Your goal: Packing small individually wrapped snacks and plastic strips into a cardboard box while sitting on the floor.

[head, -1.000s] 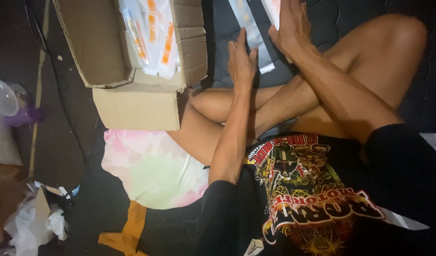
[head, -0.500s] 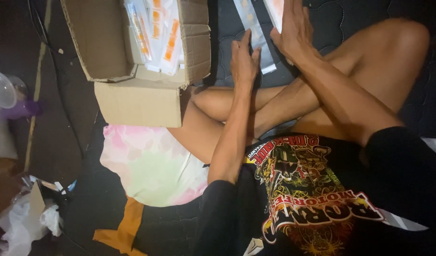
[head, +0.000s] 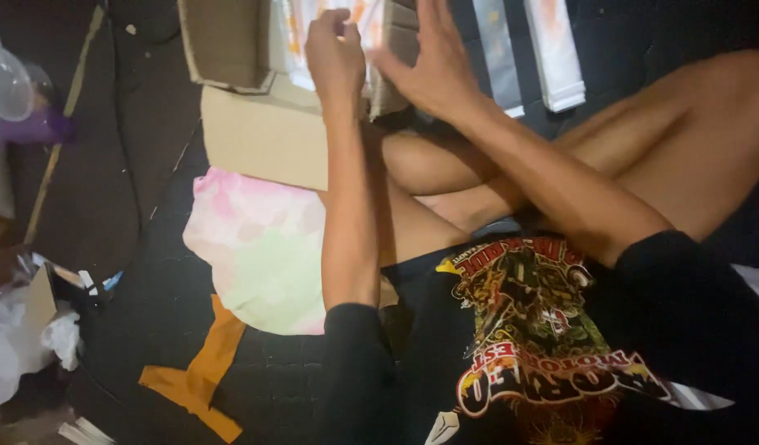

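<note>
Cardboard box [head: 264, 136] walls hem my left hand [head: 334, 58]; crossed legs [head: 561, 165] block right of box; dark floor [head: 140, 189] left of it open.

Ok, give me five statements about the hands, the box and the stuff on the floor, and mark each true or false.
1. The left hand is up at the open cardboard box. True.
2. The right hand is closed in a fist. False: its fingers are spread open beside the box.
3. The box is empty. False: white packets with orange marks lie inside it.
4. A pastel pink and green cloth lies on the floor below the box, beside the left forearm. True.
5. Two long pale packets lie on the dark floor to the right of the box. True.
</note>
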